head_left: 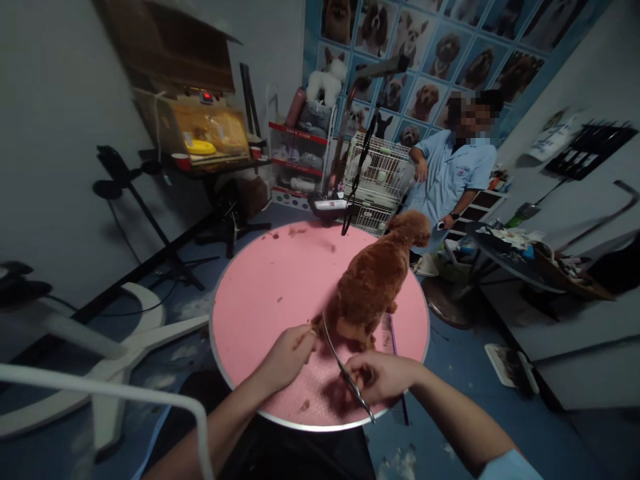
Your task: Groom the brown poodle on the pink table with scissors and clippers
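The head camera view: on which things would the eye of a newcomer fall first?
Probably the brown dog first, on the right side of the round pink table, rear toward the camera. Next come the curved scissors in the right hand, close to that rear. Behind, a blue poster of dog photos spans the top, from middle to right.

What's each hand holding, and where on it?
Right hand: scissors, held toward the handle end. Left hand: closed, seemingly pinching the end of a brown tuft at the dog's rear; which body part, can't tell.
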### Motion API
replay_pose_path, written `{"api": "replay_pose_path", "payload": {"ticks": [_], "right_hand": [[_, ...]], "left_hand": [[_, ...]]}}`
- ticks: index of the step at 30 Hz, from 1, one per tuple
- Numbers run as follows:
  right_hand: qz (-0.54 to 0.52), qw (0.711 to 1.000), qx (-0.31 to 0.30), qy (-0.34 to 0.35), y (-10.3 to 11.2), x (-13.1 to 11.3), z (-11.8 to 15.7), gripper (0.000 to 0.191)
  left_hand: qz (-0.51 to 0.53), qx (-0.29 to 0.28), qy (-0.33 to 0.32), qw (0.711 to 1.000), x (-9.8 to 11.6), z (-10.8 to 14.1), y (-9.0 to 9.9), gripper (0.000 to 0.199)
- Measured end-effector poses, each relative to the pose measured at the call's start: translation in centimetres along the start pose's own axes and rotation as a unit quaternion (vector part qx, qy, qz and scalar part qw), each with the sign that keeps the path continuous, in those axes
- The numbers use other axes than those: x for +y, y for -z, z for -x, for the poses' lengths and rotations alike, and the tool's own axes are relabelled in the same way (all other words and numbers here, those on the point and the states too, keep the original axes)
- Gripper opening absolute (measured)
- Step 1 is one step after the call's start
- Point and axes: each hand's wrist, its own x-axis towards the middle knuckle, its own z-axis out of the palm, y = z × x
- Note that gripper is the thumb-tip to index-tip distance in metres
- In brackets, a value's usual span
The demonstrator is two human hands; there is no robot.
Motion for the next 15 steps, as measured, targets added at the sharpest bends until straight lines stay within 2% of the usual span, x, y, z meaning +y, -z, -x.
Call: {"api": "replay_pose_path", "payload": {"ticks": [2, 4, 5, 6, 7, 8, 9, 10, 11, 12, 14, 15], "right_hand": [[0.031, 0.999, 0.033, 0.0, -0.9, 1.1, 1.9, 0.035], [0.091, 0.988, 0.117, -0.032, -1.5, 2.3, 3.7, 0.027], [0.136, 0.97, 0.189, -0.074, -1.5, 2.9, 4.3, 0.022], [0.188, 0.935, 0.273, -0.13, -1.4, 3.4, 4.6, 0.019], [0.239, 0.882, 0.357, -0.193, -1.2, 3.9, 4.6, 0.019], [0.282, 0.821, 0.425, -0.257, -0.9, 4.3, 4.4, 0.023], [0.312, 0.765, 0.469, -0.312, -0.6, 4.7, 4.0, 0.029], [0.327, 0.73, 0.488, -0.35, -0.3, 4.9, 3.6, 0.035], [0.329, 0.716, 0.489, -0.374, -0.1, 5.2, 3.3, 0.037], [0.323, 0.715, 0.485, -0.385, 0.0, 5.4, 3.1, 0.034], [0.311, 0.716, 0.491, -0.388, -0.3, 5.7, 3.7, 0.024], [0.312, 0.705, 0.51, -0.382, -0.7, 5.7, 4.2, 0.021]], "left_hand": [[-0.083, 0.057, 0.01, 0.995, -2.4, -0.2, 3.4, 0.029], [-0.196, 0.149, 0.033, 0.969, -4.8, -1.1, 7.0, 0.029], [-0.253, 0.209, 0.036, 0.944, -5.7, -1.9, 8.4, 0.038], [-0.28, 0.264, 0.037, 0.922, -6.3, -3.0, 9.3, 0.051], [-0.279, 0.278, 0.023, 0.919, -6.5, -4.4, 9.7, 0.061], [-0.254, 0.264, 0.0, 0.931, -6.3, -6.0, 9.4, 0.066], [-0.203, 0.223, -0.03, 0.953, -5.8, -7.6, 8.5, 0.064], [-0.137, 0.177, -0.054, 0.973, -4.9, -9.3, 7.1, 0.061], [-0.079, 0.137, -0.075, 0.985, -3.9, -10.8, 5.4, 0.058], [-0.029, 0.101, -0.089, 0.99, -2.9, -12.1, 3.6, 0.056], [0.061, -0.004, -0.078, 0.995, -0.8, -13.7, 0.0, 0.054], [0.107, -0.063, -0.062, 0.99, 0.1, -14.1, -1.3, 0.056]]}}
